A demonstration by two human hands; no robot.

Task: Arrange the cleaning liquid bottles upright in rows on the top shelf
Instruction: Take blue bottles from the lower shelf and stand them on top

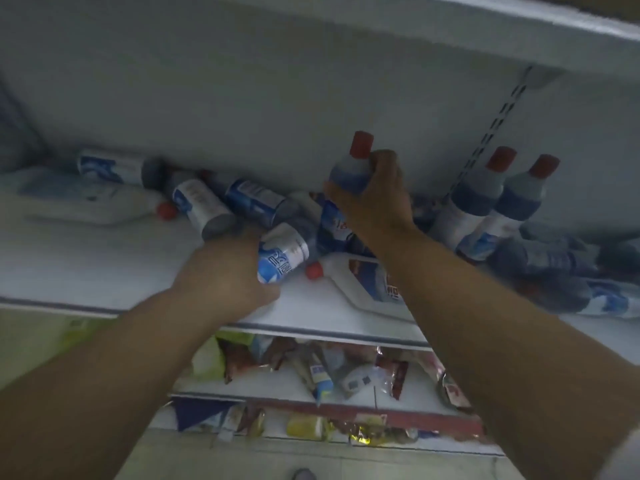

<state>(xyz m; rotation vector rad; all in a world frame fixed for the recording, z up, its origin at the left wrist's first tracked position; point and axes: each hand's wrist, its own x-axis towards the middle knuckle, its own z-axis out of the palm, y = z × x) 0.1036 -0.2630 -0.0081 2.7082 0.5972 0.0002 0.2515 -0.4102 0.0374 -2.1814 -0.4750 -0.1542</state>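
My right hand [372, 192] grips an upright blue-and-white bottle with a red cap [348, 171] around its shoulder, above the white top shelf [104, 271]. My left hand [228, 271] holds a lying bottle [282, 258] by its lower end near the shelf's front. Two red-capped bottles [485, 202] stand upright at the right, against the back wall. Several more bottles [204, 202] lie toppled in a heap across the middle and left. A white jug with a red cap [360, 278] lies flat under my right forearm.
More toppled bottles [571, 271] lie at the right end of the shelf. A slotted metal upright [491, 133] runs up the back wall. Another shelf [450, 26] hangs overhead. Lower shelves [311, 375] hold packets and tubes.
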